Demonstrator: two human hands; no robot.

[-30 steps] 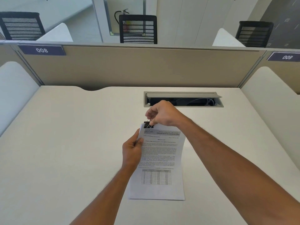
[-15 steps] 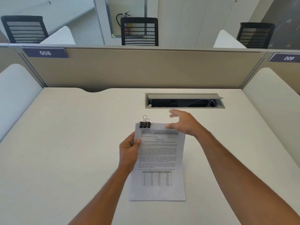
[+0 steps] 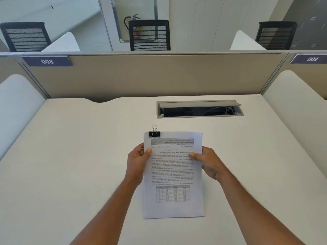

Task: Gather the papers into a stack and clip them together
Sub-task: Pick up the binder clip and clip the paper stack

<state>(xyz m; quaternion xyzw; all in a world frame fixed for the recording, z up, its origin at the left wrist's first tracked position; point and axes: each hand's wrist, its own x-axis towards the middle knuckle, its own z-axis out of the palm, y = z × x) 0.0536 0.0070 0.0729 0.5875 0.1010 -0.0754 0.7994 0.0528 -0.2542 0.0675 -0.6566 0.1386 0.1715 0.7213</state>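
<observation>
A stack of printed papers (image 3: pixel 172 175) with text and a table is held over the white desk (image 3: pixel 74 165), its lower edge near the desk surface. A black binder clip (image 3: pixel 154 133) with wire handles upright grips the stack's top left corner. My left hand (image 3: pixel 138 163) holds the stack's left edge, thumb on the top sheet. My right hand (image 3: pixel 208 162) holds the right edge the same way.
An open cable tray (image 3: pixel 200 109) with wires sits in the desk behind the papers. A beige partition (image 3: pixel 155 76) closes the far side, with white side dividers (image 3: pixel 292 103) left and right. Black chairs stand beyond it.
My right hand let go of the binder clip's handles, swung to the right and took hold of the stack's right edge. The left hand kept its grip on the left edge.
</observation>
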